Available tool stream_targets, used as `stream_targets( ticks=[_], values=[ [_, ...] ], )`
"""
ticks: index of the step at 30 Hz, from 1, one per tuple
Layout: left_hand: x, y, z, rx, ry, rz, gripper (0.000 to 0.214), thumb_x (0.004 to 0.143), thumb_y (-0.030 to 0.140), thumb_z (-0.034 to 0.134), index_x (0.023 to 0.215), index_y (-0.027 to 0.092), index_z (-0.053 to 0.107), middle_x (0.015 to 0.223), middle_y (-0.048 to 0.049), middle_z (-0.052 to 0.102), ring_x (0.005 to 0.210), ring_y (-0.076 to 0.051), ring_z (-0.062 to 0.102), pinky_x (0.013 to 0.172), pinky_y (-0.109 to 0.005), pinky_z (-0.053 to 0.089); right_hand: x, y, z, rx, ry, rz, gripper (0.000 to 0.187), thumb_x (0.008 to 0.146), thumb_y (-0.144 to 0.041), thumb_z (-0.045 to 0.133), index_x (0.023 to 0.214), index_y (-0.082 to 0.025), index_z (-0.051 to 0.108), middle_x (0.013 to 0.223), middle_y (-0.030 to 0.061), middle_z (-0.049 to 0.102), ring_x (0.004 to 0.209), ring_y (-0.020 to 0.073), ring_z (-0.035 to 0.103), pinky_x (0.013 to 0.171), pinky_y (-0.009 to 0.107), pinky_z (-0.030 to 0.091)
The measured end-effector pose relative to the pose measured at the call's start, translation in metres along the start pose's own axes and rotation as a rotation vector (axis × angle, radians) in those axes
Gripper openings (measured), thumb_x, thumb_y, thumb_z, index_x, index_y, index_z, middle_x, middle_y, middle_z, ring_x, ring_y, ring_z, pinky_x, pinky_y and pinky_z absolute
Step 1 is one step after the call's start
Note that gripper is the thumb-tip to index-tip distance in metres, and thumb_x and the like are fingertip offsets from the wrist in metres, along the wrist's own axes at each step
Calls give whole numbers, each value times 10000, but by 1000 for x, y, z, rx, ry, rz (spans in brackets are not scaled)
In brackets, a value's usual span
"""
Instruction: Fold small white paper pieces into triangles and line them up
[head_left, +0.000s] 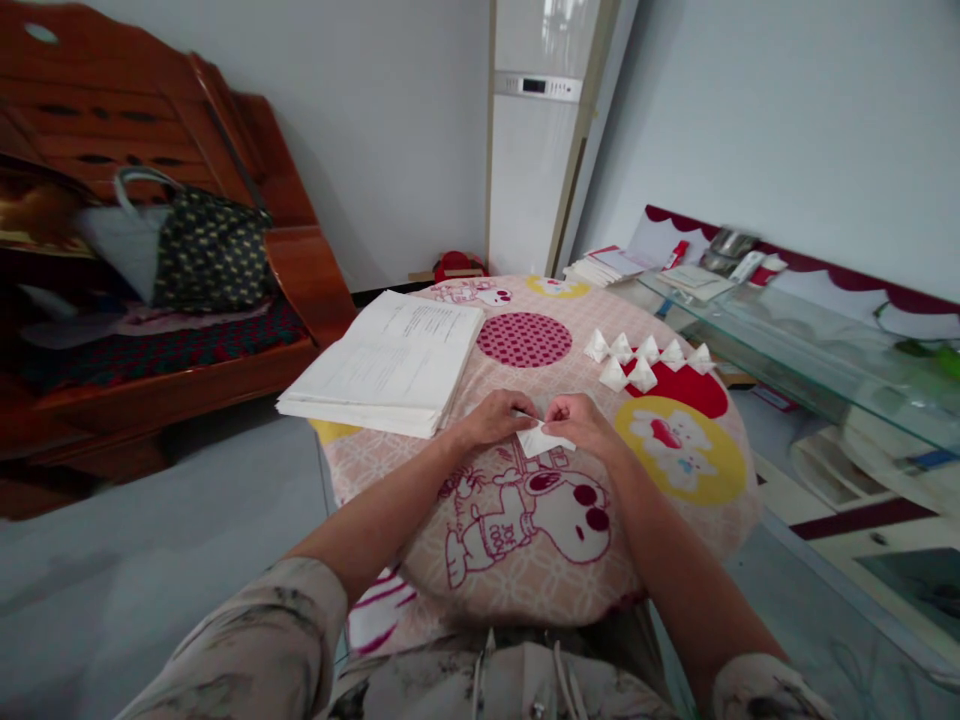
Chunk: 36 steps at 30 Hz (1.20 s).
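Observation:
Both my hands meet over the near middle of a cloth-covered round table point(517, 590). Between them is a small folded piece of white paper point(541, 441). My left hand point(499, 415) pinches its upper left edge, fingers closed. On the other side, my right hand point(579, 420) grips the upper right edge between thumb and fingers. The paper's lower corner points toward me. To the left lies a thick stack of printed paper sheets point(397, 350). Several small white folded-paper pyramids point(641, 375) stand in two rows at the right, apart from my hands.
A glass shelf unit point(810, 350) with papers, a red item and a metal container stands close on the right. A wooden bench point(292, 270) holding a patterned bag point(214, 250) is at the left. A tall white air conditioner point(532, 170) stands behind the table.

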<state>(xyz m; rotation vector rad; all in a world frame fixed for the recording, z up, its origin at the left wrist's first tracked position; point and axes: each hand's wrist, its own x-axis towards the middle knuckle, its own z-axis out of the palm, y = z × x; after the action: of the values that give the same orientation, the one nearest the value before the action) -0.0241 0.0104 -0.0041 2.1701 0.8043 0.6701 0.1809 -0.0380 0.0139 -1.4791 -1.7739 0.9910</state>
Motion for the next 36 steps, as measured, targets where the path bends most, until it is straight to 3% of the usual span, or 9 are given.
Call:
stream_targets(
  ticks=[6, 10, 21, 31, 36],
  values=[
    [-4, 10, 3, -213, 133, -70, 120, 761, 206, 681, 794, 131, 768, 764, -20, 731, 698, -128, 618, 683, -222, 467, -13, -6, 12, 40, 154, -105, 208, 695, -371, 623, 612, -180, 634, 578, -14, 557, 574, 132, 465, 545, 264, 333],
    [-7, 12, 4, -328, 148, -111, 117, 737, 197, 653, 743, 118, 738, 681, -6, 676, 622, -107, 558, 617, -213, 428, -13, -10, 22, 78, 207, -110, 220, 669, -385, 631, 592, -179, 630, 562, -17, 546, 557, 127, 452, 534, 263, 320],
    [-7, 4, 1, -206, 124, -124, 128, 704, 227, 650, 650, 121, 697, 582, 28, 574, 563, -85, 453, 542, -206, 330, -12, -8, 35, 91, 261, -137, 208, 643, -372, 593, 557, -183, 601, 509, -36, 463, 526, 115, 392, 516, 260, 285],
    [-7, 0, -2, -250, 146, -143, 156, 691, 268, 640, 633, 125, 664, 594, 24, 565, 561, -86, 443, 531, -215, 317, -15, 11, 20, 157, 291, -82, 194, 681, -341, 611, 619, -175, 689, 536, -25, 549, 540, 128, 457, 509, 249, 313],
    [-5, -2, -6, -286, 195, -196, 151, 673, 260, 633, 590, 134, 619, 562, 34, 526, 545, -79, 411, 523, -218, 287, -18, 26, 3, 242, 328, -10, 162, 667, -332, 644, 634, -180, 689, 554, 3, 620, 541, 151, 536, 535, 262, 398]
  ],
)
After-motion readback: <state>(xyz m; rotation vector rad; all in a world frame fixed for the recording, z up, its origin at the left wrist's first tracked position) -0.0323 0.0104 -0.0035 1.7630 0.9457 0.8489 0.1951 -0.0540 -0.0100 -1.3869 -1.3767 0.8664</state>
